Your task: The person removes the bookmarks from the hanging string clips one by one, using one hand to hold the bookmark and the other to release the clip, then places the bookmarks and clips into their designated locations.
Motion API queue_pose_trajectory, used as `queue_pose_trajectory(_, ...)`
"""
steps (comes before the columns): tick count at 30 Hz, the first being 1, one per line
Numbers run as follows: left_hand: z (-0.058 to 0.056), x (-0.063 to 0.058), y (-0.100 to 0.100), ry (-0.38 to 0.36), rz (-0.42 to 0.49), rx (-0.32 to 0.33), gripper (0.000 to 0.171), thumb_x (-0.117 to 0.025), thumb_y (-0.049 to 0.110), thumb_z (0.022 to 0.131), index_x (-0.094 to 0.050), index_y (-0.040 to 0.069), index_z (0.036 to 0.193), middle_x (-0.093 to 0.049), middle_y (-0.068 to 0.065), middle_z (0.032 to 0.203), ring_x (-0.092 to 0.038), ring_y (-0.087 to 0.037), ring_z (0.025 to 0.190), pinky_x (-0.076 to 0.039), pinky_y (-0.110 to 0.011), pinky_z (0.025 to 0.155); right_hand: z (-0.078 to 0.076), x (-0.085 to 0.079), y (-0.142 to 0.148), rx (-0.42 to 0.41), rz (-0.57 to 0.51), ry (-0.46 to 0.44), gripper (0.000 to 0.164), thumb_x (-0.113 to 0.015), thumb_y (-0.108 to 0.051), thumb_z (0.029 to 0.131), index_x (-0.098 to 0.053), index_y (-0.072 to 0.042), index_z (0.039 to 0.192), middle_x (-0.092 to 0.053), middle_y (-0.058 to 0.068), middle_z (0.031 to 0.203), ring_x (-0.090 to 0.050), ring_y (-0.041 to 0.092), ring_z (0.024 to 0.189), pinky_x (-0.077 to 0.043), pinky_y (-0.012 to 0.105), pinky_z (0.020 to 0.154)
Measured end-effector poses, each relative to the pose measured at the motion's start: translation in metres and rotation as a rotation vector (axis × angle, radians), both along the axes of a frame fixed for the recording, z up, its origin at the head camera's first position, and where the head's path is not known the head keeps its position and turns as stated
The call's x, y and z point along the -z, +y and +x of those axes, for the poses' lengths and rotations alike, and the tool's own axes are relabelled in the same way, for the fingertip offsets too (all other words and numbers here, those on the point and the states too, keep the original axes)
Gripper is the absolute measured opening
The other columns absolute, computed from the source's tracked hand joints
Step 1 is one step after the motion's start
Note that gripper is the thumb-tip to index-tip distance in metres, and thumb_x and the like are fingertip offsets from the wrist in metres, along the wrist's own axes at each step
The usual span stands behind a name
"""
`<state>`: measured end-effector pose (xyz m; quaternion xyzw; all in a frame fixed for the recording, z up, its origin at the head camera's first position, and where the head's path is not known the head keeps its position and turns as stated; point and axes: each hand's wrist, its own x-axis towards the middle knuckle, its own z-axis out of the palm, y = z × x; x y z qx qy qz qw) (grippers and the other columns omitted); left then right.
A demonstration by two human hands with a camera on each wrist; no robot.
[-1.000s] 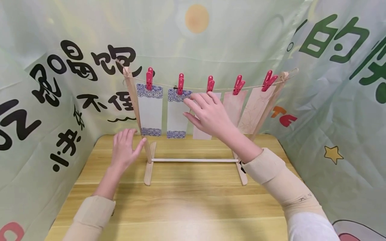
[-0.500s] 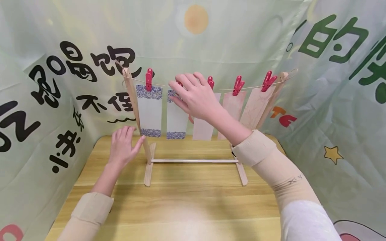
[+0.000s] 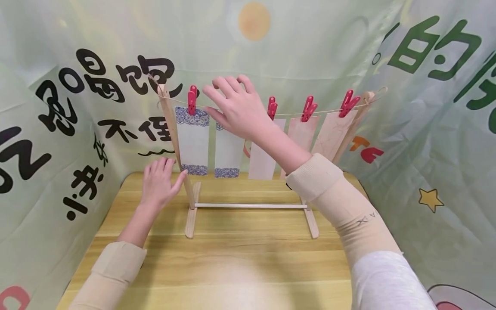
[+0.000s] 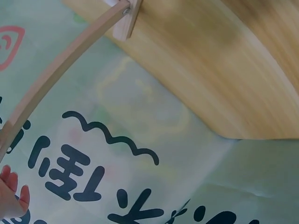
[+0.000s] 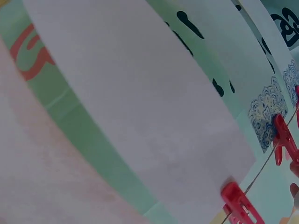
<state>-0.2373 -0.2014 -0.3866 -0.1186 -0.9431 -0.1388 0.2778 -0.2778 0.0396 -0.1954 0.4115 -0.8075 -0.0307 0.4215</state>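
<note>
My right hand (image 3: 237, 105) reaches up at the string, in front of the second clothespin from the left, hiding it in the head view. Its fingers are loosely bent and spread. In the right wrist view, fingertips (image 5: 294, 169) show close by the handles of that red clothespin (image 5: 283, 135), which clips a blue-patterned card (image 5: 270, 109). To its left, another red clothespin (image 3: 192, 101) holds a second blue-bordered card (image 3: 193, 146). My left hand (image 3: 159, 183) is held beside the rack's left wooden post (image 3: 170, 125), fingers extended and thumb out, holding nothing.
Farther right on the string, more red clothespins (image 3: 309, 110) hold a plain pale card (image 3: 261, 157) and pinkish cards (image 3: 333, 135). A white crossbar (image 3: 249, 206) joins the rack's wooden feet on the table (image 3: 240, 267). Printed fabric (image 3: 310, 47) surrounds the table's back and sides.
My right hand has moved left and upward along the string, from near the third clothespin to in front of the second. The left hand has barely moved.
</note>
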Motion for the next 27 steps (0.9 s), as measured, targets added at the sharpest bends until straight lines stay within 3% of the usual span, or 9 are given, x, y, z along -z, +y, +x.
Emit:
queue_pose_trajectory(10, -0.001, 0.001, 0.002, 0.001, -0.002, -0.025, 0.054, -0.045, 0.045, 0.091, -0.049, -0.003, 0.117, -0.048, -0.022, 0.112, -0.043, -0.037, 0.096, -0.032, -0.050, 0.083, -0.002, -0.013, -0.020, 0.116, 0.021, -0.084, 0.049, -0.029, -0.051, 0.096, -0.046, -0.017, 0.127, -0.047, 0.004, 0.116, -0.041, 0.021, 0.111, -0.022, 0.040, 0.097)
queue_pose_trajectory(17, -0.003, -0.002, 0.004, -0.007, 0.002, -0.029, 0.055, -0.044, 0.045, 0.091, -0.048, -0.002, 0.119, -0.048, -0.022, 0.112, -0.043, -0.037, 0.100, -0.032, -0.050, 0.085, 0.000, -0.021, -0.029, 0.225, 0.065, -0.201, 0.053, -0.022, -0.054, 0.095, -0.040, -0.017, 0.129, -0.043, 0.002, 0.119, -0.038, 0.021, 0.115, -0.018, 0.039, 0.098)
queue_pose_trajectory(27, -0.005, -0.004, 0.008, 0.003, 0.013, -0.015, 0.055, -0.042, 0.046, 0.091, -0.047, -0.001, 0.119, -0.047, -0.021, 0.111, -0.043, -0.037, 0.099, -0.032, -0.050, 0.084, -0.002, -0.025, -0.039, 0.287, 0.116, -0.269, 0.057, -0.017, -0.058, 0.094, -0.040, -0.017, 0.125, -0.041, 0.000, 0.120, -0.038, 0.020, 0.110, -0.017, 0.038, 0.098)
